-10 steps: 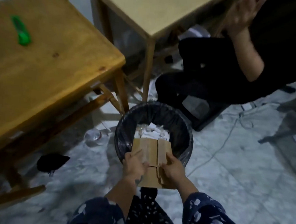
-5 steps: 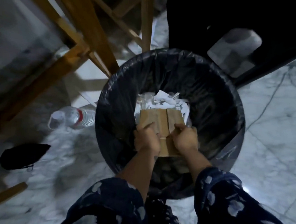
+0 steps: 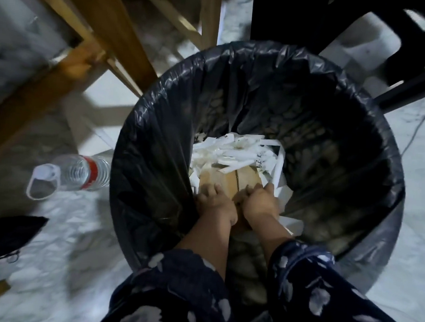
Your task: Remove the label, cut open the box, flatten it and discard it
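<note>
A marble floor (image 3: 59, 248) fills the frame's edges. At centre stands a round bin (image 3: 383, 276) lined with a black bag (image 3: 158, 137). Wooden table legs (image 3: 110, 22) cross at eleven o'clock, and a black stool (image 3: 364, 25) sits at one o'clock. Both forearms in dark patterned sleeves (image 3: 311, 279) reach in from six o'clock. The flattened box (image 3: 240, 180) lies deep inside the bin, its far end under white paper scraps (image 3: 234, 154). The left hand (image 3: 216, 206) and right hand (image 3: 260, 203), side by side, have fingers curled down onto the cardboard's near end, gripping it. A clear plastic bottle (image 3: 76, 175) lies on the floor at nine o'clock; a dark object (image 3: 5, 235) sits at eight o'clock.
</note>
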Tool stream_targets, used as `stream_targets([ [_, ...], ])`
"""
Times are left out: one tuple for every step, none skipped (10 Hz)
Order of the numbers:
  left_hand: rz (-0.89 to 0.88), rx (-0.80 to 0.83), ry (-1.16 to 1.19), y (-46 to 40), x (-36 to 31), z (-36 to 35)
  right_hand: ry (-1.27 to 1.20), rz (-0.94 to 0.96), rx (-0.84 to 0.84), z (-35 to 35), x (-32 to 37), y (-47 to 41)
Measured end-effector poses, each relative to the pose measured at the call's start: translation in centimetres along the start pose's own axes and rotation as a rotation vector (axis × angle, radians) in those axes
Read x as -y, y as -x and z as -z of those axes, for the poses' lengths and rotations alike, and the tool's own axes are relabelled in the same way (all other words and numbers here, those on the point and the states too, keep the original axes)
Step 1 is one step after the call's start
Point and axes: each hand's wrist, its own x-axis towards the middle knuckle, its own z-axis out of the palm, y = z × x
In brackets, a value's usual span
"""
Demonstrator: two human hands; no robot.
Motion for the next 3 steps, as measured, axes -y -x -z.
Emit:
stream_targets([
  [-0.038,0.013,0.070,3.9,0.0,2.4,-0.016,-0.020,-0.017,2.5,-0.1,2.8],
  [-0.120,-0.057,0.081,8.2,0.4,6.2,-0.173,0.037,-0.071,6.6,-0.3,5.9],
  [-0.363,-0.261,0.164,14.6,1.9,8.8,-0.252,0.278,-0.175,9.4,-1.0,10.9],
])
